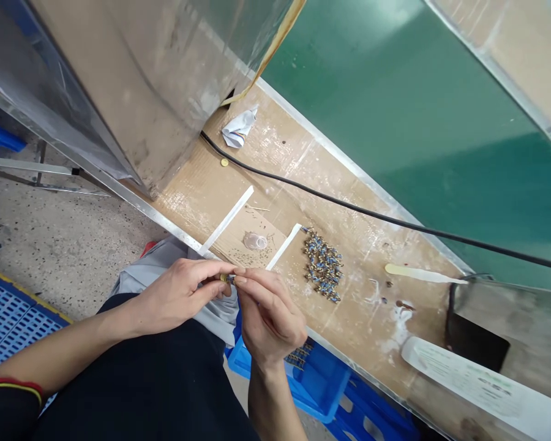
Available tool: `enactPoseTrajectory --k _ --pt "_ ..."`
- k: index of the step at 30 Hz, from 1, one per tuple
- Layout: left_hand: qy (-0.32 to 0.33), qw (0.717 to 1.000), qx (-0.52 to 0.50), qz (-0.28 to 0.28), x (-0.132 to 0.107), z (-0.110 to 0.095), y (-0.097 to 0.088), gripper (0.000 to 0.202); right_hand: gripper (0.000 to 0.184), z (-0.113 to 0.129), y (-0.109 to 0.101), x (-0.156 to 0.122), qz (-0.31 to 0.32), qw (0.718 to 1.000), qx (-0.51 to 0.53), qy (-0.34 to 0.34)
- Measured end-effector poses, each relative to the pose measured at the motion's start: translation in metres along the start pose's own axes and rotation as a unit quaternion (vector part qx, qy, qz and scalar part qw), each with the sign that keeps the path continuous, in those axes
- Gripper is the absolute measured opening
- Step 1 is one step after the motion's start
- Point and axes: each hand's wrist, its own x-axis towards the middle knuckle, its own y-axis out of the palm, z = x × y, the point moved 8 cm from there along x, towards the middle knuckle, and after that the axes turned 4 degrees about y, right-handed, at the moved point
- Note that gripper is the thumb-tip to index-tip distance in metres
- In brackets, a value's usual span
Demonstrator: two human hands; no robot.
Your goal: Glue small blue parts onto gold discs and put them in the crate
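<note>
The person's left hand [179, 294] and right hand [269, 315] meet just in front of the near edge of the surface [376, 318], fingertips almost touching. Between them sits a tiny brass-coloured part [224, 277], pinched by the thumb and forefinger of the left hand, while the right hand's forefinger and thumb close narrowly on its other end. It is too small to say exactly what it is; it looks like one of the small fittings heaped nearby.

That heap, a pile of small brass and blue parts [324, 265], lies on the cardboard-covered surface just beyond the right hand. Left of the pile, two white strips [227, 220] frame a patch of cardboard, and on that patch sits a small clear disc [255, 241]. A black cable [371, 213] runs slantwise across the surface from a metal-clad box [165, 92] at the upper left toward the right edge. A crumpled scrap of paper [239, 127] lies near the box, and a small yellow round piece [224, 162] sits close to the cable. A pale flat stick [417, 273] lies to the right of the pile, near a green belt [417, 122]. Under the surface, below the right hand, is a blue crate [321, 380] with more small parts in it.
</note>
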Motion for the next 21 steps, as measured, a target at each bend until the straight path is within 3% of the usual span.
enactPoseTrajectory --k 6,12,21 --pt "-0.012 1.000 -0.011 0.014 0.0000 0.0002 0.0028 0.037 0.044 0.0015 0.0000 0.0006 0.004 1.000 -0.001 -0.008" --pt "-0.049 0.998 0.026 0.006 -0.0023 0.0013 0.0001 0.050 0.049 0.0016 -0.0003 -0.0018 0.007 1.000 0.001 -0.005" --pt "-0.023 0.994 0.104 0.023 -0.0049 -0.0040 0.0025 0.054 0.051 0.0062 -0.0034 -0.0053 0.003 1.000 -0.020 -0.019"
